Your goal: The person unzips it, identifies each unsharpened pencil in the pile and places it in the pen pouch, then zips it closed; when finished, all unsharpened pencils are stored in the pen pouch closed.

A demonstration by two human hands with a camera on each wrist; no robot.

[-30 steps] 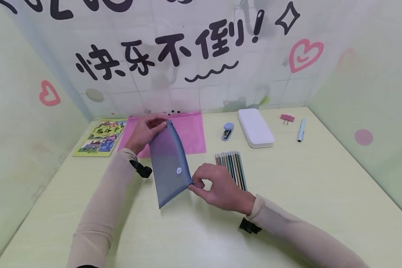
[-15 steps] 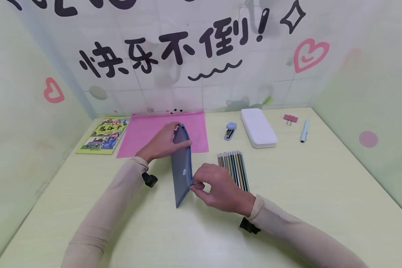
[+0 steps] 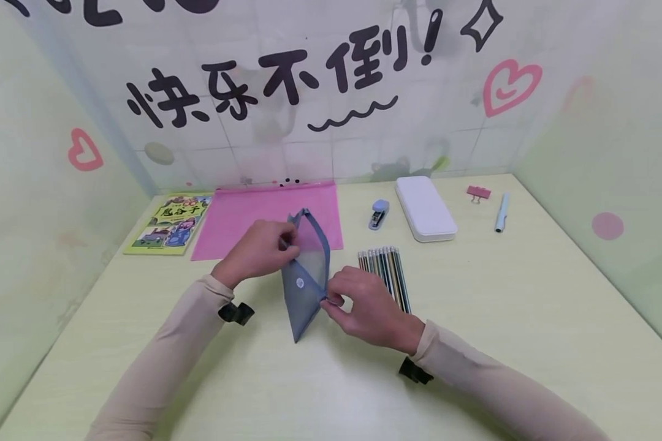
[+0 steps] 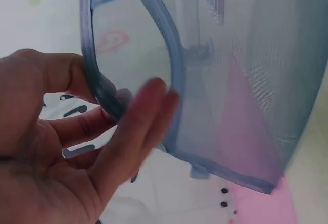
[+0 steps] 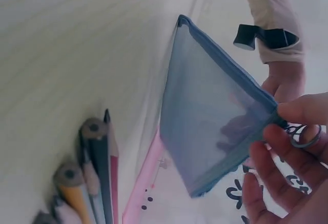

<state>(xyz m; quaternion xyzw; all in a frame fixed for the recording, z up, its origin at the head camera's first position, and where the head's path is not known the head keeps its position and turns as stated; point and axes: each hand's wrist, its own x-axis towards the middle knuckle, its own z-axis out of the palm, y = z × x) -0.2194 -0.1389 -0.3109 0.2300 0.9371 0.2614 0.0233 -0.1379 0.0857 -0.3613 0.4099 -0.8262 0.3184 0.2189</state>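
Note:
A blue-grey mesh zip pouch (image 3: 303, 309) stands on edge over the table, its zipped mouth spread apart. My left hand (image 3: 259, 251) grips the zip edge on the near side of that mouth; in the left wrist view the fingers curl around the zip strip (image 4: 91, 55). At the pouch's near corner my right hand (image 3: 366, 306) pinches the end of the zip, with a metal ring pull (image 5: 306, 145) by its fingers in the right wrist view. Through the mesh (image 4: 241, 70) the pink folder shows. Several pencils (image 3: 388, 275) lie side by side just behind my right hand.
At the back lie a comic-covered book (image 3: 168, 223), a pink folder (image 3: 243, 214), a blue stapler (image 3: 379, 214), a white case (image 3: 426, 209), a pink binder clip (image 3: 479, 193) and a light blue pen (image 3: 501, 213). Walls border the table behind and at both sides.
My left hand has come nearer, from the pouch's far corner to the middle of its near edge. The mouth, closed together before, now gapes. My right hand stays at the same corner.

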